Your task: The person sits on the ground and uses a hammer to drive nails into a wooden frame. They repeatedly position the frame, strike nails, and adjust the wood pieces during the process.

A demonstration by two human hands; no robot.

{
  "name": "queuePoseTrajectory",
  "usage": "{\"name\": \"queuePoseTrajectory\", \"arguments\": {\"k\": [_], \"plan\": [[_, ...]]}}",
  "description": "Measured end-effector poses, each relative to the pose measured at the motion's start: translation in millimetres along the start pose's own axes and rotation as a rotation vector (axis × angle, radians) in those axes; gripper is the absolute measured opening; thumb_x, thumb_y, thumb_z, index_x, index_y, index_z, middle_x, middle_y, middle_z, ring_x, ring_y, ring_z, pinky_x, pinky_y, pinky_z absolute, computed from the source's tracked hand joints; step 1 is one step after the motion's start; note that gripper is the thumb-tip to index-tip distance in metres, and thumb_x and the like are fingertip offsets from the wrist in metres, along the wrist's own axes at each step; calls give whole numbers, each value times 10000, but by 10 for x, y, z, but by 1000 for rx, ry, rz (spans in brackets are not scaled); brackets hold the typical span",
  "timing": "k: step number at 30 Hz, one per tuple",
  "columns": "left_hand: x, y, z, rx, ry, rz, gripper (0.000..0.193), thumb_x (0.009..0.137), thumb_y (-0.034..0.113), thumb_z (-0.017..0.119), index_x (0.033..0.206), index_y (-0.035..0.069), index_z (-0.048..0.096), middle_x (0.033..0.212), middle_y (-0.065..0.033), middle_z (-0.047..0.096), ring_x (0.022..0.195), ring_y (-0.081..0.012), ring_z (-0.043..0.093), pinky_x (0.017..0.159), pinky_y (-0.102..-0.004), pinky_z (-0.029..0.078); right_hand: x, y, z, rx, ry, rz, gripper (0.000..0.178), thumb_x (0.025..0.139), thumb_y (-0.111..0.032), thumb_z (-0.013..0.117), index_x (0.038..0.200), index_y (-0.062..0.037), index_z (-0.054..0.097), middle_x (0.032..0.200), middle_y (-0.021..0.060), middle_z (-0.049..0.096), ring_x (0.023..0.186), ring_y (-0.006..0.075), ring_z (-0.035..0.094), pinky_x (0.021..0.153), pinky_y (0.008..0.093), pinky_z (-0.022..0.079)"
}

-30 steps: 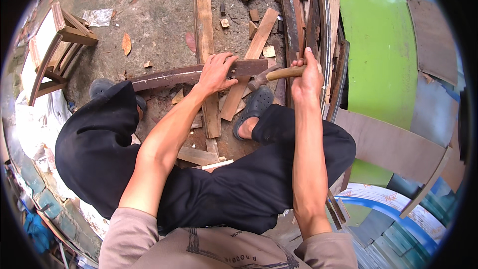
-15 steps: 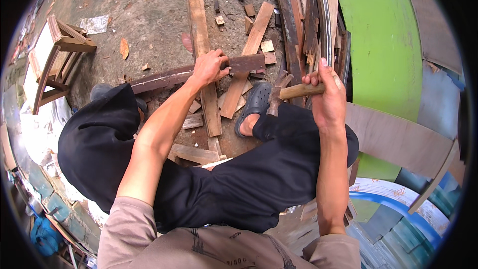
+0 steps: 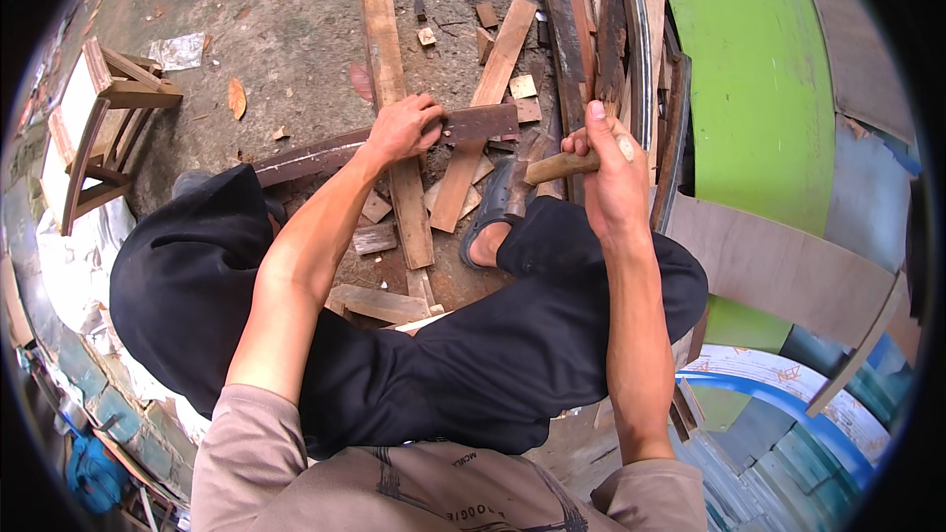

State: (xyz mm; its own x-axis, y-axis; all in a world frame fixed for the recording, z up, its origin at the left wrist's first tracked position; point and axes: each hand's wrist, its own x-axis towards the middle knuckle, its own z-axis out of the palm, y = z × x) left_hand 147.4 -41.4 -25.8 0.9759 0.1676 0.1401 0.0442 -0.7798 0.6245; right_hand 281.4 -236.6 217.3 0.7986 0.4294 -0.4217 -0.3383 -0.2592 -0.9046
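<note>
My left hand [image 3: 406, 128] is closed over a dark brown, slightly curved wooden plank [image 3: 485, 124], near its right end. The plank lies crosswise over a long pale board [image 3: 382, 34] on the ground. In my right hand [image 3: 616, 177] is a hammer [image 3: 560, 168], gripped by its wooden handle with the thumb laid along the top. The worn metal head hangs to the left of the hand, just above my clog [image 3: 493, 202] and apart from the plank.
A shorter board [image 3: 503, 54] and several wood offcuts [image 3: 374, 238] lie around the plank. Long timbers [image 3: 562, 30] are stacked at the right, beside a green panel [image 3: 754, 69]. A small wooden frame [image 3: 108, 128] stands at the left.
My right hand has moved left with the hammer, bringing its head closer to the plank's right end. My left hand keeps its hold on the plank.
</note>
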Motion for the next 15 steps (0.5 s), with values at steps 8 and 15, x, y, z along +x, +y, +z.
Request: {"name": "queuePoseTrajectory", "arguments": {"k": [8,15], "plan": [[-72,42,53,-35,-49,63,216,825,211,696,1024,127,678,1108,-80,585,1064,-275,567,856,-405,474,36,67,-28,-84,74,-33,395,942,-419,658,779,-66,586,781,36,592,819,137,562,818,302,422],[11,187,20,115,-108,36,219,854,221,674,1003,65,636,1189,-105,558,1173,-296,515,935,-423,432,70,109,-179,-63,86,-31,400,938,-452,649,834,-70,591,806,41,583,866,163,572,875,327,416]]}}
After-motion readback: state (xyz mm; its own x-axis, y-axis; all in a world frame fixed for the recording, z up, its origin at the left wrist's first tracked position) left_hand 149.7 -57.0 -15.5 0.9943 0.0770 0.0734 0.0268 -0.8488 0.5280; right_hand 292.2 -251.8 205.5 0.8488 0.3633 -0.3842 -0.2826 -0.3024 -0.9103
